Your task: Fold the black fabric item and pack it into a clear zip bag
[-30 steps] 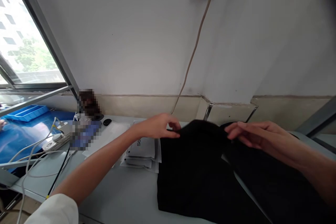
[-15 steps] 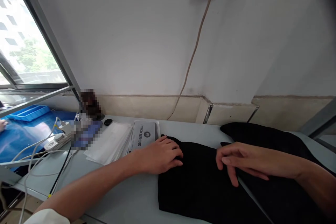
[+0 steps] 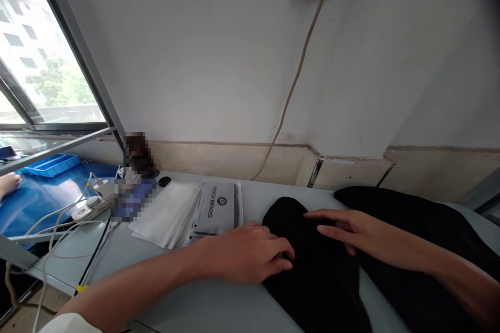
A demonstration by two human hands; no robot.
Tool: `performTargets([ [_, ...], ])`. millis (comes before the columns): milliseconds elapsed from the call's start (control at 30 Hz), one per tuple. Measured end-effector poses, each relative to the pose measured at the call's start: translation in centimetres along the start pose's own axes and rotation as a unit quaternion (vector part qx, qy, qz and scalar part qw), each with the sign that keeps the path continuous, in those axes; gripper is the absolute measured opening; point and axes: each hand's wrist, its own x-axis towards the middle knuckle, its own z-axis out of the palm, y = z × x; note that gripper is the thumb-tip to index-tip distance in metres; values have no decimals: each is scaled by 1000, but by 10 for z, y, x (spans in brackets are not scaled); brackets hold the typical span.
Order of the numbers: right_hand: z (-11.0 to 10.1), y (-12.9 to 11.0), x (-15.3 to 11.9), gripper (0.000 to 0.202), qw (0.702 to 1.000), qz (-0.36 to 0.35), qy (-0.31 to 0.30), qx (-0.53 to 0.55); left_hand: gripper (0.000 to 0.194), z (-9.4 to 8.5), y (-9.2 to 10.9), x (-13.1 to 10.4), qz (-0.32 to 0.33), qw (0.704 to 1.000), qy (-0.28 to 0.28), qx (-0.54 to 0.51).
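Note:
A black cloth piece [image 3: 320,281] lies on the pale grey table [image 3: 207,304], its rounded top end towards the wall. My left hand [image 3: 258,252] rests on its left edge, fingers curled and apart, with nothing visible between them. Over the cloth's upper right part is my right hand [image 3: 351,229], index finger stretched out and thumb apart from it, the other fingers partly hidden. A second black cloth [image 3: 414,208] is spread to the right, under and behind my right forearm. Grey ROCKBROS packets [image 3: 214,208] lie just behind my left wrist.
White translucent bags [image 3: 167,213] lie left of the packets, near a small black disc [image 3: 164,181]. A power strip [image 3: 88,208] with tangled cables is at the left. Beyond the metal frame are a blue tray [image 3: 52,165] and another person's hand [image 3: 10,183].
The nearer black cloth has turned and shifted, its top end now rounded and its left edge slanted. My left hand has moved right and down; my right index finger has stretched out.

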Motion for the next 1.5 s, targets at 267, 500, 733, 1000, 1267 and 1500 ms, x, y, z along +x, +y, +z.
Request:
performTargets([
  [267, 15, -9, 6, 65, 997, -42, -34, -53, 36, 9, -4, -8, 29, 997, 55, 50],
  [500, 33, 1, 16, 53, 989, -84, 17, -123, 71, 24, -14, -13, 30, 997, 42, 51],
  [733, 33, -3, 18, 41, 986, -89, 58, -126, 99, 29, -9, -15, -8, 999, 24, 31],
  [1000, 34, -3, 17, 27, 983, -122, 53, -127, 109, 25, -4, -15, -31, 999, 4, 27],
  [1267, 31, -17, 15, 23, 979, -147, 46, -132, 88, 30, -9, -18, -6, 998, 15, 58],
  [1500, 30, -28, 12, 16, 981, -140, -13, -134, 78, 31, -9, -16, 31, 997, 36, 66],
])
